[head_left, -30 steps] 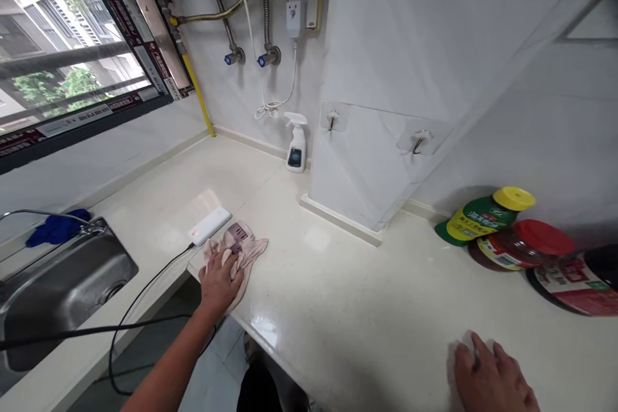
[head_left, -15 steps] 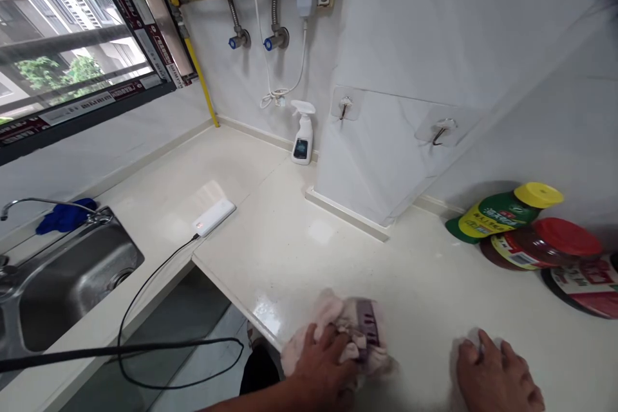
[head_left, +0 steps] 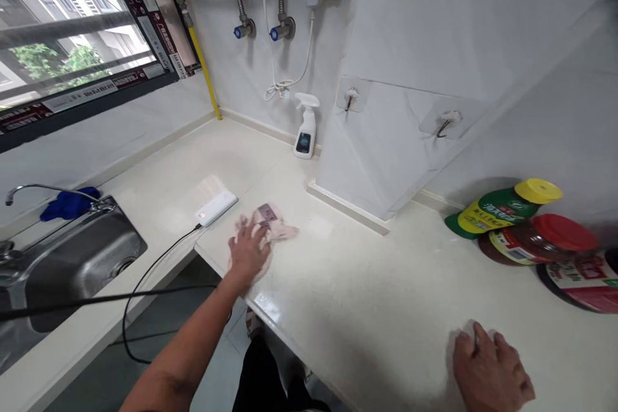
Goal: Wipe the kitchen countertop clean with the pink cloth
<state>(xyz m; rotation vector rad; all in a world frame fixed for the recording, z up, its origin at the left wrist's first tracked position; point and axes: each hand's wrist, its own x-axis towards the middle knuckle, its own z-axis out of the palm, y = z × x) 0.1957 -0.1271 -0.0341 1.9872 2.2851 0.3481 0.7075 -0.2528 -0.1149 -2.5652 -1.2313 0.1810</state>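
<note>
My left hand point(head_left: 250, 250) presses down on a pale pink cloth point(head_left: 282, 230) with a purple patch, its bent fingers gripping the crumpled fabric against the white countertop point(head_left: 338, 270). Part of the cloth is hidden beneath the palm. Just beyond that hand lies a white power bank point(head_left: 217, 207) with a black cable plugged into its end. Off to the right, my right hand point(head_left: 490, 367) rests on the counter, holding nothing, its fingers slightly bent and apart.
A white spray bottle point(head_left: 306, 129) stands upright in the back corner. Along the right wall sit a green bottle with a yellow cap point(head_left: 499, 209), a red-lidded jar point(head_left: 521, 244) and another container point(head_left: 584, 280). At left is a steel sink point(head_left: 82, 264) with a blue cloth point(head_left: 70, 205) behind it.
My left hand has slid the pink cloth forward and left across the counter, close to the power bank. My right hand stays in nearly the same spot.
</note>
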